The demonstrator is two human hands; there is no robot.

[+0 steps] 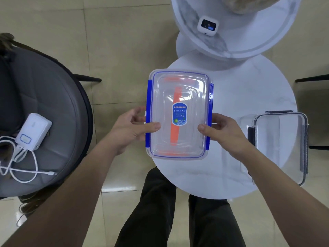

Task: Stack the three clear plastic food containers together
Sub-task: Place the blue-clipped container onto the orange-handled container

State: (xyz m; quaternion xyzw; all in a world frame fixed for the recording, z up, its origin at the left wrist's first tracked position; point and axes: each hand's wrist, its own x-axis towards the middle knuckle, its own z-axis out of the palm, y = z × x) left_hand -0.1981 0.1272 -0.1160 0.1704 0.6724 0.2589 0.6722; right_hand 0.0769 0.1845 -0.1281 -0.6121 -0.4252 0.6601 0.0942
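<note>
A clear container with blue side clips and a blue label on its lid is held between both hands over the left part of the round white table. Through its clear lid an orange-trimmed container shows, inside or under it. My left hand grips its left side, thumb on the lid. My right hand grips its right side the same way. A third clear container with dark clips rests at the table's right edge, partly over it.
A grey round chair at the left carries a white power bank and cable. A second white round table with a small white device stands beyond. My legs in dark trousers are below the table edge.
</note>
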